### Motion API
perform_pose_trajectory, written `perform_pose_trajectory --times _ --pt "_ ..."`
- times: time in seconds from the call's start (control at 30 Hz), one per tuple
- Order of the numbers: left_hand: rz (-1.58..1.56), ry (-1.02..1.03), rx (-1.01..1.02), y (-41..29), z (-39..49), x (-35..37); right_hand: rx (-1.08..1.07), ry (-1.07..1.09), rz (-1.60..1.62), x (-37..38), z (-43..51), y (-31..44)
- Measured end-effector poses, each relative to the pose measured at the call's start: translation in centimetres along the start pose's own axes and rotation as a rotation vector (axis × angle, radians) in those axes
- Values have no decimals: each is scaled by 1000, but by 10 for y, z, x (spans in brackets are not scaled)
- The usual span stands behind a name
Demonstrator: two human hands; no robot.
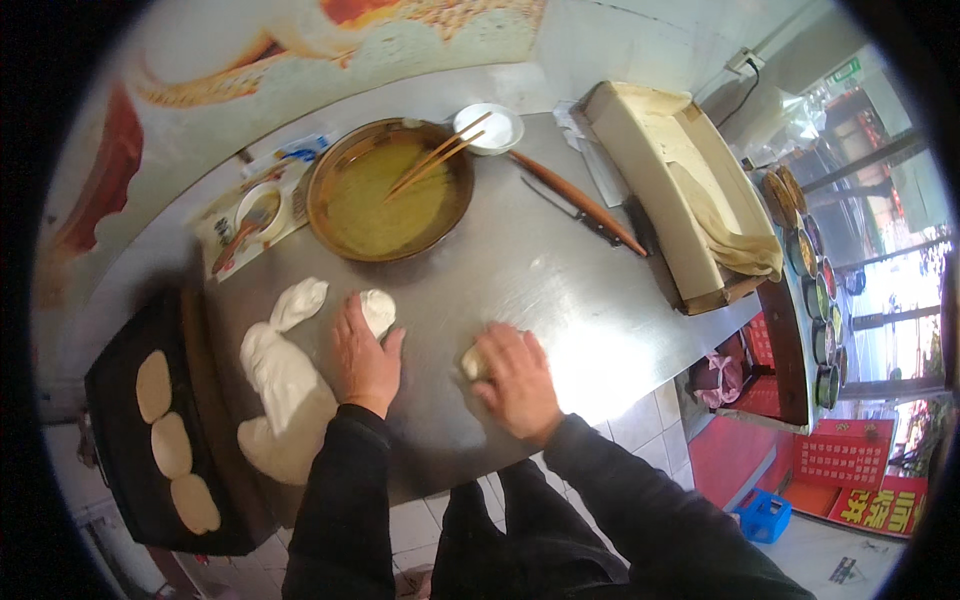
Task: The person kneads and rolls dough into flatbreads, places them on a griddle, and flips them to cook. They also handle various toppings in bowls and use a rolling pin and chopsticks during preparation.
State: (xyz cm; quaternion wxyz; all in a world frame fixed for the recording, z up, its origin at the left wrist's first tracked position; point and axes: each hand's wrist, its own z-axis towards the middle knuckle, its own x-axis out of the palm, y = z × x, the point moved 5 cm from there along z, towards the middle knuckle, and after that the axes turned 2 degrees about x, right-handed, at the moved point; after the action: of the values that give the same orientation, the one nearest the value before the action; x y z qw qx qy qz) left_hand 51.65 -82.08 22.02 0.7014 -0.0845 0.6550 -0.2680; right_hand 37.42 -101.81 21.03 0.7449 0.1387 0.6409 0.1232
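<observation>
My left hand [366, 360] cups a small white dough ball [379, 310] on the steel worktop, with the ball lying between thumb and fingers. Under the curled fingers of my right hand [517, 375] sits another dough piece [472, 364], mostly hidden and pressed to the same surface. Left of my left forearm lies a large, soft mass of dough [289, 397]. A smaller twisted lump of dough [300, 303] touches its upper end.
The steel worktop [427, 450] carries a brown basin [322, 217] of yellowish liquid with chopsticks [435, 163], a white bowl [491, 129], a tapered wooden rolling pin [574, 199], a knife [551, 196] and a cloth-lined box [637, 172]. At left, a black griddle [120, 420] holds three flat dough rounds [172, 445].
</observation>
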Motion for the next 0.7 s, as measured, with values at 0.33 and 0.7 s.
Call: perform_pose_trajectory --times 0.33,0.7 --pt "-117 18 242 -45 -22 4 99 229 139 12 87 -15" --pt "-131 174 437 -120 -4 100 163 -66 -250 -51 184 -269"
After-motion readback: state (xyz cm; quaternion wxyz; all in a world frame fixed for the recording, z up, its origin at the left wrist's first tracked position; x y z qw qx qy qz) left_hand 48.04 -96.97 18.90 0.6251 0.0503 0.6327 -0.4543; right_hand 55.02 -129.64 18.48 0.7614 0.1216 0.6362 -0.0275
